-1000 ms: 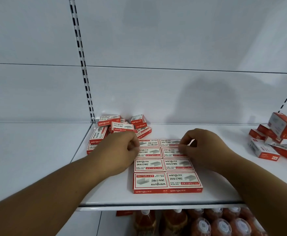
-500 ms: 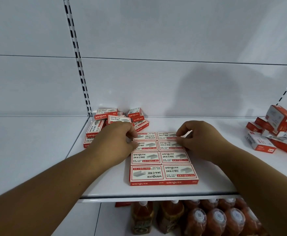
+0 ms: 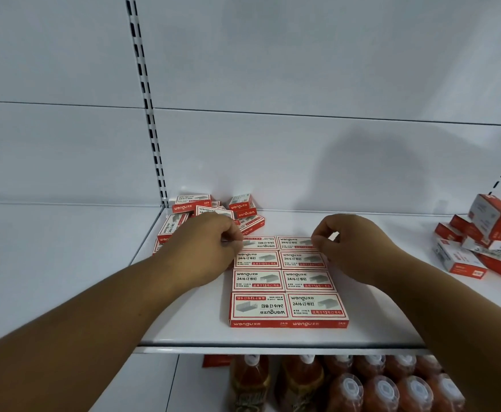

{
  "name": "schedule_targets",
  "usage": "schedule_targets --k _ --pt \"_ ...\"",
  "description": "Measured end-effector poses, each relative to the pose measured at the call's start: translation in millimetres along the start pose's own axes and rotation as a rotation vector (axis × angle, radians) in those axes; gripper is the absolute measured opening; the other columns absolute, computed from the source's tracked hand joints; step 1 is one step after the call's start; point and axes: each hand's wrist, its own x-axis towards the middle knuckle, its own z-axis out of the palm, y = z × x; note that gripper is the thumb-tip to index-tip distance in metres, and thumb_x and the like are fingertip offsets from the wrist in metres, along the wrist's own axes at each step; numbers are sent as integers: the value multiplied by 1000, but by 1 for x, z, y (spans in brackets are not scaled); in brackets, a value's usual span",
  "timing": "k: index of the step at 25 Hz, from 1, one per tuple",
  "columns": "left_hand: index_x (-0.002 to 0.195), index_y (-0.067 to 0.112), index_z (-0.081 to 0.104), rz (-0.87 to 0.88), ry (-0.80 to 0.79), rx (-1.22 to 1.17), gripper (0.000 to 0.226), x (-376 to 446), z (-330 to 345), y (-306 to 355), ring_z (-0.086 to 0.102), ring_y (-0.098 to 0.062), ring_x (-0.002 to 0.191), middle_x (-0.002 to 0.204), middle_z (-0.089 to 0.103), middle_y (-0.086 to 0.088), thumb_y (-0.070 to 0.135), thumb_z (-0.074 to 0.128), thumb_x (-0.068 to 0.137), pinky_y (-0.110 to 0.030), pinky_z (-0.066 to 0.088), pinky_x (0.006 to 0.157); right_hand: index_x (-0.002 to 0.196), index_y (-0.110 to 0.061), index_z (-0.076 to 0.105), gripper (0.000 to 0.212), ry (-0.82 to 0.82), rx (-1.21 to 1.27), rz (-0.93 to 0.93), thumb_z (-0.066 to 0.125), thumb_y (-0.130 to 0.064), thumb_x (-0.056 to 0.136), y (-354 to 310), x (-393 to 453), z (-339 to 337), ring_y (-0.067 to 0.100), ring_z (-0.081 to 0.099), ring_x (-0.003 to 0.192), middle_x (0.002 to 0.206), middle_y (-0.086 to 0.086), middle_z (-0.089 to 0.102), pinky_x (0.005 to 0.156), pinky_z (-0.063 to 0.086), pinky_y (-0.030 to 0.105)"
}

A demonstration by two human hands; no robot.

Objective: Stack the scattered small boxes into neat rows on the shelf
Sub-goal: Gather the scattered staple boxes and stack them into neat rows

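While squaring the back row of the grid (image 3: pixel 287 281) on the shelf (image 3: pixel 183 328), both hands, left (image 3: pixel 204 251) and right (image 3: pixel 353 248), are pinching its outer boxes; next, fetching from the pile (image 3: pixel 213 212).

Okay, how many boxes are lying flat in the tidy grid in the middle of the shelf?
8, in two columns of four: left column; right column. Any lower layer would be hidden.

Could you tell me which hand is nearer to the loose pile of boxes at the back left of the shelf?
Left. The left hand overlaps the pile at its front edge; the right hand is across the neat grid, well right of it.
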Motion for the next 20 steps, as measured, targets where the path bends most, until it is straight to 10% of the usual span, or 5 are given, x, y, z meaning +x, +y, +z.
schedule_targets --k 3,7,20 --pt "105 31 61 117 222 283 18 6 -14 -10 60 -11 89 105 56 12 35 66 88 -29 49 71 87 -26 65 9 21 -64 -113 59 -30 92 -15 11 -3 4 56 77 93 -14 64 58 41 19" --pt "131 33 52 40 75 539 48 22 -24 -21 59 -20 99 122 48 4 48 60 87 -35 52 80 91 -27 66 8 -58 -12 -222 59 -31 92 -41 28 6 5 58 81 94 -14 65 62 44 18" --pt "115 29 62 323 273 352 31 26 -23 -37 57 -20 95 99 64 6 43 66 87 -32 39 77 101 -17 66 17 -119 -111 -507 63 -29 90 -84 55 40 17 56 85 95 -1 65 69 36 27"
